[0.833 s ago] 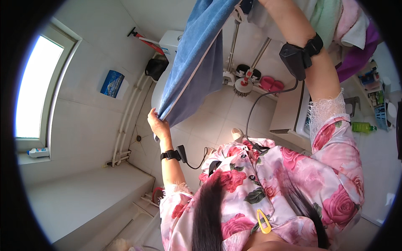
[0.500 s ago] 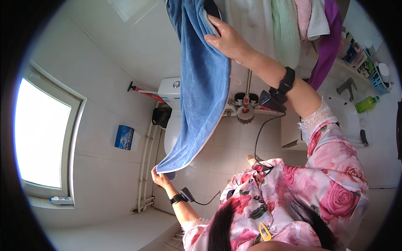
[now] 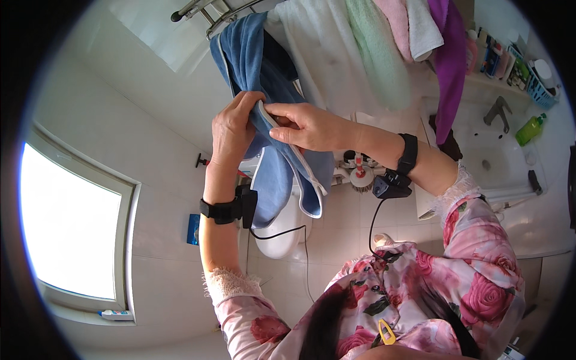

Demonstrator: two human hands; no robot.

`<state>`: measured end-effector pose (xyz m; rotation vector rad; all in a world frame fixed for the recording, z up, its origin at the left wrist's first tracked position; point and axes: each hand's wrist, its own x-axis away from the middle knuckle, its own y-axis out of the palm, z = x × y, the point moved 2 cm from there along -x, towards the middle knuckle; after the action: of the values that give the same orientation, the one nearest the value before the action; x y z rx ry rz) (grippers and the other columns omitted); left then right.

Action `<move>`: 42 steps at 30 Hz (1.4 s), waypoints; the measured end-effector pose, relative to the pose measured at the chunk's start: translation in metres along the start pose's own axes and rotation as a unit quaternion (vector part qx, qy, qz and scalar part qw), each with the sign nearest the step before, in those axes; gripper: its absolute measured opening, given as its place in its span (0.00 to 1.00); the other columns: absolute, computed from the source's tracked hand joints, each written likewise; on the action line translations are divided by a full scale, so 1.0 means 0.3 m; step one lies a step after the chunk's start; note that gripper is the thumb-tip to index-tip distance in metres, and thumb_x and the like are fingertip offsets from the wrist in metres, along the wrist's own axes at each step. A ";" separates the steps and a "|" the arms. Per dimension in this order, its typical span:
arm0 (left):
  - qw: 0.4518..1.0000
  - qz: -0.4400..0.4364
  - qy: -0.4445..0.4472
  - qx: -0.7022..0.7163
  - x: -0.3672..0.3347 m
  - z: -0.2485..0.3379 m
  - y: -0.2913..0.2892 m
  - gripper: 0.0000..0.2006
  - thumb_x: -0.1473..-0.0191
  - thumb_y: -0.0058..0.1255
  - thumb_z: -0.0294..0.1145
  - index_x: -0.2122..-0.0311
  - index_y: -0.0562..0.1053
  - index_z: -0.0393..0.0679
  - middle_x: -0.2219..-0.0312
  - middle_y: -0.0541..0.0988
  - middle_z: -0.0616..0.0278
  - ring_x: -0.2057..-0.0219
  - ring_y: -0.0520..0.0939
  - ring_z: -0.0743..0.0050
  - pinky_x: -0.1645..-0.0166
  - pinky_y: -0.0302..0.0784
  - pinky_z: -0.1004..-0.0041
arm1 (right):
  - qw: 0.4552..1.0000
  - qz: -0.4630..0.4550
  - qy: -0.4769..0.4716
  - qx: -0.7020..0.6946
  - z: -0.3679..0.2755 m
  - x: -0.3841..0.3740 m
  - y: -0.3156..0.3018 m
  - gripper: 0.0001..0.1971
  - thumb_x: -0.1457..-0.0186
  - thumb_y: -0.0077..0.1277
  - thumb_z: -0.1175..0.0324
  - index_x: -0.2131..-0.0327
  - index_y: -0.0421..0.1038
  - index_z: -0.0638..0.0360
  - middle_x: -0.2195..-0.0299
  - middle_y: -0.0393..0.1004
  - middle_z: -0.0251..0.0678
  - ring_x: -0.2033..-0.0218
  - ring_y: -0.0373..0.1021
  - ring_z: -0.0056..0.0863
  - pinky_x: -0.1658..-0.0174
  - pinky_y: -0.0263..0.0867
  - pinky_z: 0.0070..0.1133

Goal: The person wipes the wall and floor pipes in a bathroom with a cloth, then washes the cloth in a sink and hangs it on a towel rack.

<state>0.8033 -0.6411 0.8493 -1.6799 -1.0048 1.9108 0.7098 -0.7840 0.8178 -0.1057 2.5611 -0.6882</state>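
Note:
A blue towel (image 3: pixel 273 180) with pale edging hangs from a metal rack (image 3: pixel 225 17) at the top of the view. My left hand (image 3: pixel 234 127) grips it about midway down, fingers closed over the cloth. Right beside it, my right hand (image 3: pixel 305 125) pinches the towel's pale edge between thumb and fingers. Below both hands the lower part falls in loose folds in front of the toilet. White, green, pink and purple towels hang to the right of the blue one; the white towel (image 3: pixel 318 54) is nearest to it.
A white toilet (image 3: pixel 282 234) stands below the towel, with a round brush (image 3: pixel 361 177) to its right. Farther right is a washbasin (image 3: pixel 480 156) with a tap (image 3: pixel 497 114), a green bottle (image 3: pixel 530 129) and a blue basket (image 3: pixel 540 90). A bright window (image 3: pixel 72 222) is on the left.
My left hand has come up from the towel's lower corner to beside my right hand. The towel's lower part now hangs bunched, and my right hand sits lower in the view.

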 end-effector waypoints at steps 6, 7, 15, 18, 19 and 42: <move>0.985 0.154 -0.062 0.040 0.117 -0.031 -0.209 0.13 0.62 0.46 0.15 0.68 0.74 0.43 0.77 0.76 0.62 0.74 0.78 0.71 0.63 0.72 0.77 | 0.879 0.272 -0.258 0.294 0.070 -0.206 -0.149 0.34 0.55 0.59 0.71 0.43 0.59 0.45 0.52 0.65 0.36 0.58 0.68 0.32 0.54 0.65 0.28; 0.984 0.165 -0.059 0.034 0.137 -0.019 -0.241 0.13 0.62 0.47 0.16 0.68 0.74 0.44 0.77 0.76 0.63 0.74 0.78 0.72 0.62 0.72 0.77 | 0.879 0.266 -0.260 0.297 0.077 -0.262 -0.170 0.34 0.55 0.59 0.71 0.43 0.59 0.45 0.52 0.65 0.36 0.58 0.68 0.32 0.54 0.65 0.28; 0.947 0.154 -0.272 -0.073 0.551 0.089 -0.574 0.22 0.56 0.50 0.15 0.54 0.74 0.45 0.69 0.80 0.63 0.66 0.81 0.71 0.59 0.75 0.74 | 0.905 -0.039 -0.220 0.361 -0.172 -0.493 0.146 0.21 0.44 0.48 0.55 0.49 0.68 0.51 0.63 0.77 0.39 0.60 0.72 0.33 0.52 0.64 0.37; 0.861 0.049 -0.463 -0.203 0.732 0.071 -0.599 0.24 0.55 0.44 0.14 0.52 0.72 0.50 0.79 0.76 0.58 0.75 0.78 0.72 0.68 0.72 0.72 | 0.979 -0.158 -0.082 0.099 -0.173 -0.515 0.161 0.17 0.39 0.40 0.60 0.54 0.68 0.62 0.64 0.76 0.42 0.63 0.73 0.34 0.57 0.69 0.35; 0.816 -0.007 -0.503 -0.283 0.905 0.056 -0.656 0.18 0.55 0.45 0.18 0.56 0.72 0.46 0.80 0.74 0.58 0.76 0.77 0.72 0.69 0.71 0.73 | 0.978 -0.203 -0.053 -0.021 -0.167 -0.517 0.253 0.17 0.39 0.39 0.60 0.55 0.69 0.62 0.64 0.76 0.42 0.64 0.73 0.34 0.57 0.69 0.35; 0.713 0.507 -0.390 0.285 1.077 0.250 0.240 0.33 0.45 0.41 0.62 0.54 0.73 0.36 0.62 0.69 0.62 0.55 0.69 0.72 0.50 0.64 0.72 | 0.860 -0.150 0.107 -0.475 -0.177 -0.279 0.556 0.12 0.39 0.35 0.64 0.63 0.69 0.57 0.67 0.75 0.36 0.67 0.73 0.29 0.62 0.71 0.27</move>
<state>0.6788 -0.4783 0.5788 -1.0164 0.5843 3.2844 0.7668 -0.5986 0.8124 -0.7942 2.8774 0.5725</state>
